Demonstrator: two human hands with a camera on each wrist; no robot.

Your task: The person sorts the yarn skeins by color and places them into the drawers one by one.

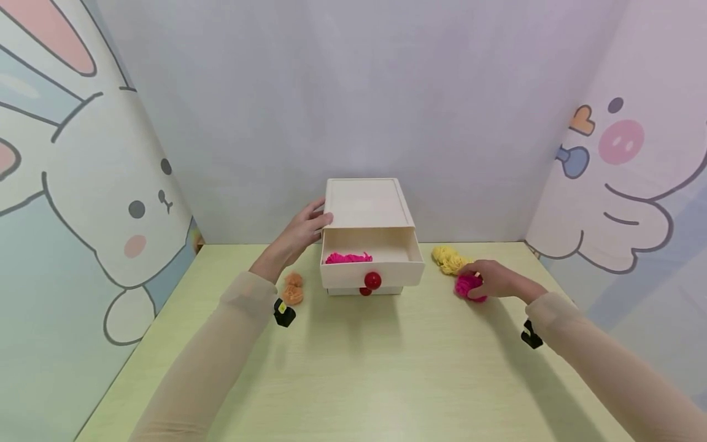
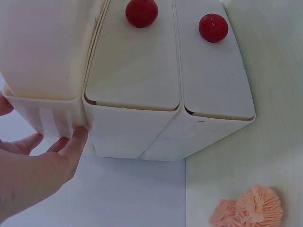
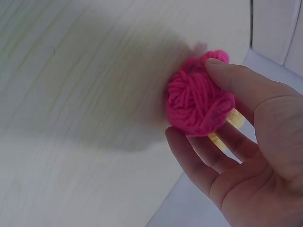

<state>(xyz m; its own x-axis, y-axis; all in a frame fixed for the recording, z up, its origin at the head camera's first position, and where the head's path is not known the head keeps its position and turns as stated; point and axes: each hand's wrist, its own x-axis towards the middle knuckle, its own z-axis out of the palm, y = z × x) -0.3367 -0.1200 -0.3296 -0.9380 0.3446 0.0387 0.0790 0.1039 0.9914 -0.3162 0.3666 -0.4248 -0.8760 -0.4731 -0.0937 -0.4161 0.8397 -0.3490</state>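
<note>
A white drawer cabinet point(image 1: 367, 202) stands against the back wall, its top drawer point(image 1: 348, 275) pulled out. Pink yarn point(image 1: 349, 258) lies inside that drawer. My left hand point(image 1: 302, 232) rests against the cabinet's upper left side, the thumb near its top front edge; in the left wrist view, fingertips touch the casing beside the drawer. To the right of the cabinet, my right hand point(image 1: 493, 279) holds a pink yarn ball point(image 3: 196, 97) between thumb and fingers, low over the table. Yellow yarn point(image 1: 448, 259) lies just behind it, mostly hidden in the right wrist view.
Peach yarn point(image 1: 293, 290) lies on the table left of the cabinet. Two lower drawers with red knobs point(image 2: 213, 27) are closed. Cartoon-printed cloth walls point(image 1: 596, 202) enclose the pale wooden table point(image 1: 353, 368) at the back and both sides.
</note>
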